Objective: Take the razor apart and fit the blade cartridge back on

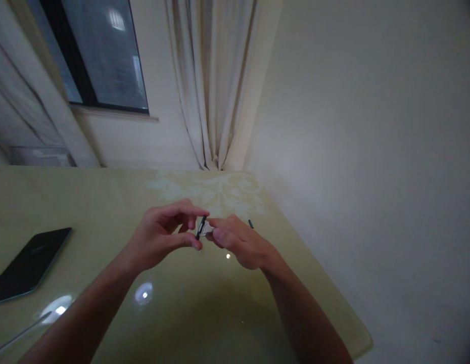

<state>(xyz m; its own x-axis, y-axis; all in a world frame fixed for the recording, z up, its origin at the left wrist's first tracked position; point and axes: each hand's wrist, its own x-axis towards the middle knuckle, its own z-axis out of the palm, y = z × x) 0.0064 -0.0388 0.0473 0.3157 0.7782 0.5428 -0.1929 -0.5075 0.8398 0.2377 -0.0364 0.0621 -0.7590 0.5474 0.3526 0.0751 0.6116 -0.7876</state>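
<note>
Above the table, my left hand (165, 233) pinches a short, narrow dark piece (201, 227) by its two ends, between thumb and fingertips. My right hand (240, 240) is closed on a small silvery-white piece (207, 229), which meets the side of the dark one. Whether the two pieces are joined or only touching, I cannot tell. The right fingers partly cover the silvery piece, and its exact kind is too small to make out. Just beyond my right hand, a small dark stick-like object (250, 223) lies on the table.
A black tablet-like slab (32, 260) lies on the glossy yellowish table (106, 202) at the left. Near the lower left corner is a thin pale cable or rod (20, 334). A wall (352, 151) runs along the table's right edge; a curtain (212, 91) hangs behind it.
</note>
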